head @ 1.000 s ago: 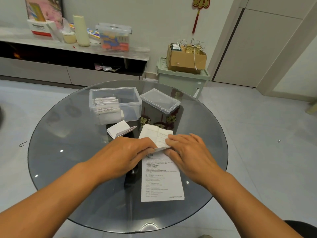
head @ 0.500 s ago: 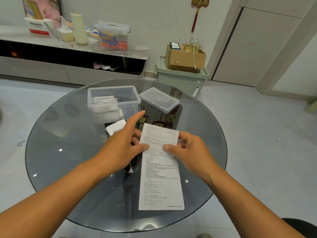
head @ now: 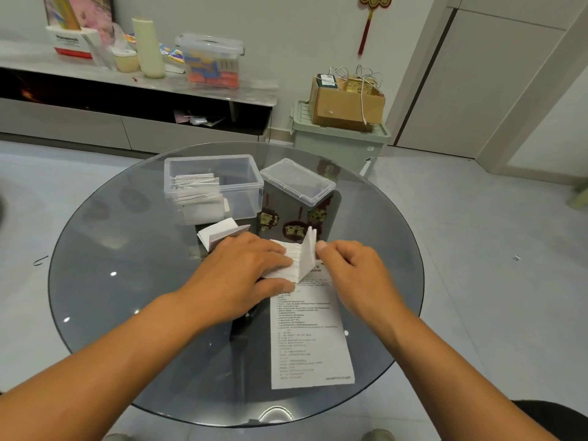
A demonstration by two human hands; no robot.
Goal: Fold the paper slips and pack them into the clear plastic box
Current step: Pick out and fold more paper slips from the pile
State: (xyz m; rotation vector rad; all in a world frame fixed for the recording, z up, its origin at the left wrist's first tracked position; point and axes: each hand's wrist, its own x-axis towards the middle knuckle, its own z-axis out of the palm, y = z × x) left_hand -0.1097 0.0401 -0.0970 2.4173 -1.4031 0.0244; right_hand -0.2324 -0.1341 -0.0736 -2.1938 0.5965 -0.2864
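A folded paper slip point(head: 297, 261) lies on a longer printed sheet point(head: 307, 332) at the middle of the round glass table point(head: 127, 281). My left hand point(head: 241, 275) presses flat on the slip's left half. My right hand point(head: 350, 275) pinches the slip's right half and holds it standing upright. Another folded slip point(head: 219, 233) sits just behind my left hand. The clear plastic box point(head: 216, 183) stands at the back of the table with several folded slips stacked in its left side. Its lid point(head: 297, 181) lies to the right of it.
Beyond the table a green storage bin point(head: 340, 138) carries a cardboard box point(head: 346, 103). A low cabinet point(head: 127, 100) with clutter runs along the back wall at the left. The table's near edge is close to my body.
The slip was lifted off the sheet half a second ago. Now my left hand lies flat on it and my right hand raises its right half upright.
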